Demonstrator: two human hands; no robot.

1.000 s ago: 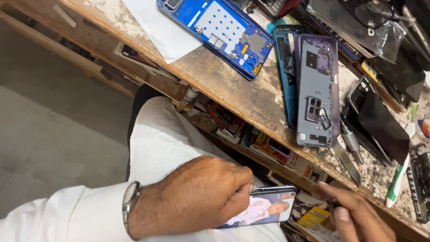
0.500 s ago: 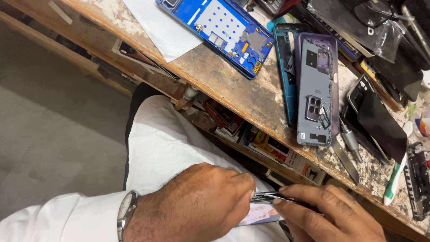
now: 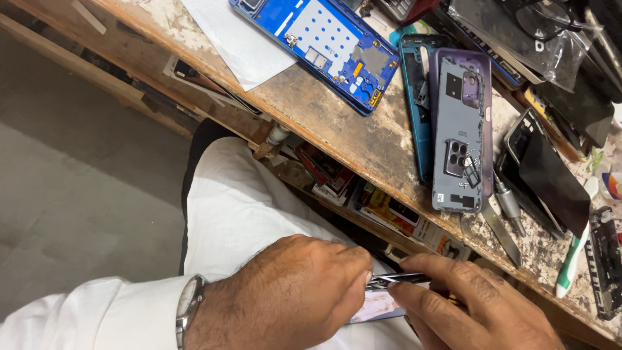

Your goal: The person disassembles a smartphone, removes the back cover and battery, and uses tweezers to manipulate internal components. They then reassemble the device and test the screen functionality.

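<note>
My left hand (image 3: 291,291), with a wristwatch (image 3: 189,304) and a white sleeve, grips a phone (image 3: 379,308) over my lap; only a strip of its lit screen shows under my fingers. My right hand (image 3: 473,304) holds thin metal tweezers (image 3: 398,279) whose tip meets the phone's upper edge next to my left fingertips. Both hands sit below the front edge of a worn wooden workbench (image 3: 337,129).
On the bench lie a blue phone frame (image 3: 324,45), a teal frame (image 3: 414,97), a purple back cover (image 3: 461,129), a dark screen panel (image 3: 551,175), a blade (image 3: 499,230), a green-handled tool (image 3: 573,262) and white paper (image 3: 236,39). A shelf under the bench holds coloured packets (image 3: 389,210).
My right hand has come in from the lower right with the tweezers and reached the phone's edge. My left hand now covers most of the lit screen.
</note>
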